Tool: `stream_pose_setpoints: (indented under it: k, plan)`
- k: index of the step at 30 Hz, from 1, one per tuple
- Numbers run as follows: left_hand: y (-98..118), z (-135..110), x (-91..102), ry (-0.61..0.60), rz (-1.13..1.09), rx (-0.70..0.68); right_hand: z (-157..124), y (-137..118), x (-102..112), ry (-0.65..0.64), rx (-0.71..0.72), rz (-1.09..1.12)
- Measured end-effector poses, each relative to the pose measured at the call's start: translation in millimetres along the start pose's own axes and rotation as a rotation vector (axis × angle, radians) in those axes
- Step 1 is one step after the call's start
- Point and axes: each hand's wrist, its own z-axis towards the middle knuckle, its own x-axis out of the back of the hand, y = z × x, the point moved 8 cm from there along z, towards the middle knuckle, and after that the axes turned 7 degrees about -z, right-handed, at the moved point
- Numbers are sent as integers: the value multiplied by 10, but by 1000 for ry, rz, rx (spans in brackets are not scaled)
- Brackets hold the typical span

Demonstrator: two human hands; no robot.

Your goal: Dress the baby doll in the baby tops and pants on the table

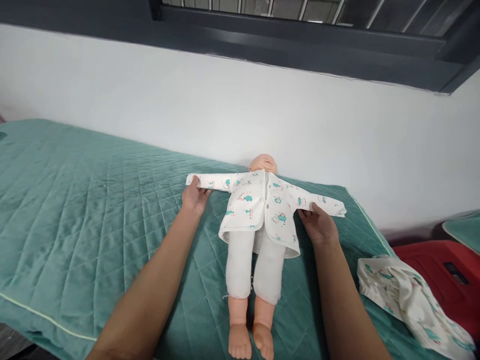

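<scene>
Nearest the camera, the bare feet (240,342) of a doll (268,270) are pointed toward the person, so its whole front is presented to both hands. Its white fabric legs are laid straight and slightly parted on a green quilted cover (93,225), by which the back is probably cushioned. To the right, a crumpled printed garment (408,300) is placed beside a red case (446,270), apparently to be out of the doll's way.

Farther up, the doll's torso is covered by a white printed jacket (245,202), with its front edges close together above and parted toward the hem. The left-side sleeve (221,182) is pinched near its cuff by the left hand (195,197), thumb on top and fingers below, seemingly so that it is drawn out flat. The right-side sleeve (330,204) is held midway along its lower edge by the right hand (319,225); its fingers are partly tucked under the cloth, so how firmly they are closed cannot be told.

Beyond, the head (264,162) is rested near a white wall (187,105), below a dark window frame (262,45).
</scene>
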Motion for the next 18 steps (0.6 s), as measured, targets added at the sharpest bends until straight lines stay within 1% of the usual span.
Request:
stream_pose_setpoints:
  k: [2,7,11,16,18]
  plan:
    - [21,22,-5,-20,26,-18,29,-64,87,44,11,27]
    - [79,73,-11,-65,82,-75,77,-188,210,36,9,107]
    - [159,112,-15,-66,122,-109,110,-243,308,96,29,130]
    - [287,191,-1,-35,260,-181,148,-261,403,194,55,154]
    - [307,237,1,-41,271,-191,166,-265,437,213,57,153]
